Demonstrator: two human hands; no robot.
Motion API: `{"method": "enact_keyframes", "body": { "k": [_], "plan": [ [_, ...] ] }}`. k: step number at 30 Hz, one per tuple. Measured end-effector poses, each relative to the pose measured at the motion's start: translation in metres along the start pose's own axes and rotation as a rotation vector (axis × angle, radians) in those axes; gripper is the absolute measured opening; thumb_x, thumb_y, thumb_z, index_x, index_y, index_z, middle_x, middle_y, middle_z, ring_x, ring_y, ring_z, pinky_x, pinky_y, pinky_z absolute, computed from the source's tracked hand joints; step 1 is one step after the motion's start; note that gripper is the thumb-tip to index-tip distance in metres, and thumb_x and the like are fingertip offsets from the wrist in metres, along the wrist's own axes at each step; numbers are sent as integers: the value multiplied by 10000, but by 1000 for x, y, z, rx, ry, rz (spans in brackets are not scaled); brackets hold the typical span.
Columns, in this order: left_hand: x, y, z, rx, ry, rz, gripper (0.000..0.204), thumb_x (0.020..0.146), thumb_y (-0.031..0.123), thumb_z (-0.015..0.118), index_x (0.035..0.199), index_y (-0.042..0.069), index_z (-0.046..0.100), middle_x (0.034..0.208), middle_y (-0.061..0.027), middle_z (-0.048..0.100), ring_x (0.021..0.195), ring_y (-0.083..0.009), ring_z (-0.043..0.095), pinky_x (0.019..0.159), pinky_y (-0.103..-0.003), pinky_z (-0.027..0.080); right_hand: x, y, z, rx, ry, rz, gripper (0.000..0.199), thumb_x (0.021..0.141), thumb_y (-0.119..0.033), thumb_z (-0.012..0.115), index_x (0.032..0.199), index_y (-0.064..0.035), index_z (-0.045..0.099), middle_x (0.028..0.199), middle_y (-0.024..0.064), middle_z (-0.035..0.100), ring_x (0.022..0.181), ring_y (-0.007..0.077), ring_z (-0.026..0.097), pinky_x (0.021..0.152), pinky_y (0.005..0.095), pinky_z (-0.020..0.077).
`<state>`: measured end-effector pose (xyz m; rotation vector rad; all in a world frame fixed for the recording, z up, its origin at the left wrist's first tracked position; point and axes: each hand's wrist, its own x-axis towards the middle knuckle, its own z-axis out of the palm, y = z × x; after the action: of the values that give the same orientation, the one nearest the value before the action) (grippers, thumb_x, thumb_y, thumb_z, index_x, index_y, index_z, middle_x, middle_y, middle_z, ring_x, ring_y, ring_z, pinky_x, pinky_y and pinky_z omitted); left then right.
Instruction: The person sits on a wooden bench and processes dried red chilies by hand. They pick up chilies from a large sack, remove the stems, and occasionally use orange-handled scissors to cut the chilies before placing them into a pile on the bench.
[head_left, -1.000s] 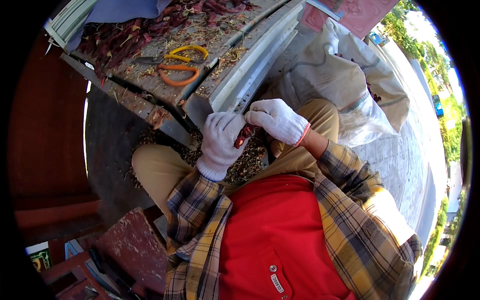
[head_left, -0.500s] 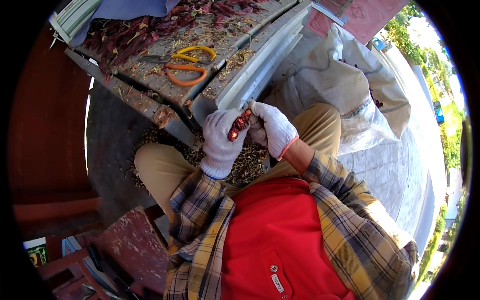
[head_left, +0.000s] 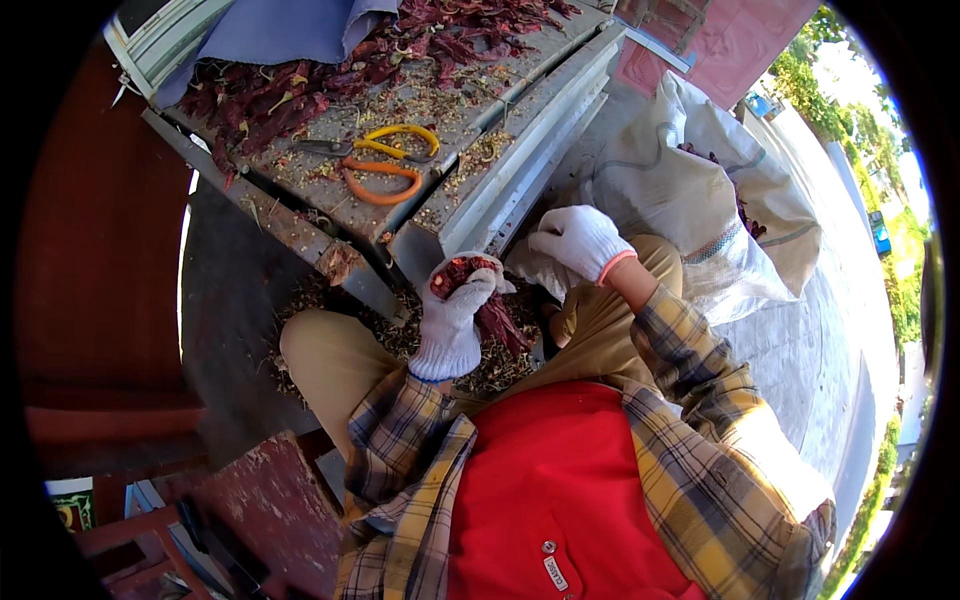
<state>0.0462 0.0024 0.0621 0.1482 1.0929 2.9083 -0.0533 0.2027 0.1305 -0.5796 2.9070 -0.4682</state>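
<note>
My left hand, in a white knit glove, is closed around a bunch of dried red chillies. Their cut ends show at the top of the fist, and the dark red pods hang out on its right side. Apart from it, to the right, my gloved right hand is over my knee beside the woven sack. Its fingers are bent together, and whatever they may pinch is hidden. Beyond the hands, a pair of scissors with one yellow and one orange handle lies on the metal table.
More dried chillies lie heaped at the table's far left beside a blue-grey cloth. Seeds litter the tabletop. A white woven sack with chillies inside stands at the right. Stem scraps cover the ground between my legs.
My hands have come apart: the right moved right, away from the chillies. The left has lowered slightly and turned, still holding the bunch, whose pods now show hanging. The view has shifted a little.
</note>
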Motion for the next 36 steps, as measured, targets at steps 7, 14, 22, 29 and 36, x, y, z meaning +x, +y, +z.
{"method": "enact_keyframes", "body": {
  "k": [7,14,22,29,36],
  "plan": [
    [-2,12,7,-94,-48,-48,110,877,80,622,959,12,591,906,-92,589,874,-234,602,876,-437,529,96,-28,-65,196,397,-286,286,878,-228,602,1085,-43,674,1000,195,686,919,367,659,829,407,520],
    [0,11,-2,-205,-179,-86,92,876,76,638,919,12,589,915,-119,593,871,-240,594,851,-446,525,211,-67,-74,-350,319,-312,378,909,-100,543,1246,-245,632,1319,132,567,1097,352,625,897,446,528],
    [0,17,-4,-254,-157,-142,169,864,100,672,983,-7,617,966,-137,619,964,-276,620,903,-466,526,243,-41,-80,-132,410,-709,261,892,-66,597,1139,-119,666,1215,75,625,1055,306,647,862,411,543],
    [0,15,-1,-315,-161,-149,295,861,98,647,1117,-30,576,1273,-225,577,1216,-373,564,999,-547,504,178,-28,-100,1212,84,-242,232,948,-16,498,1164,-29,579,1127,135,655,924,239,692,795,369,599],
    [6,5,-15,-415,-210,-154,317,875,107,659,1145,-27,563,1360,-232,520,1315,-393,477,1052,-622,454,152,-15,-103,1672,-5,-493,214,937,-22,470,1130,4,559,1098,172,650,880,277,690,834,418,588]
  ]
}}
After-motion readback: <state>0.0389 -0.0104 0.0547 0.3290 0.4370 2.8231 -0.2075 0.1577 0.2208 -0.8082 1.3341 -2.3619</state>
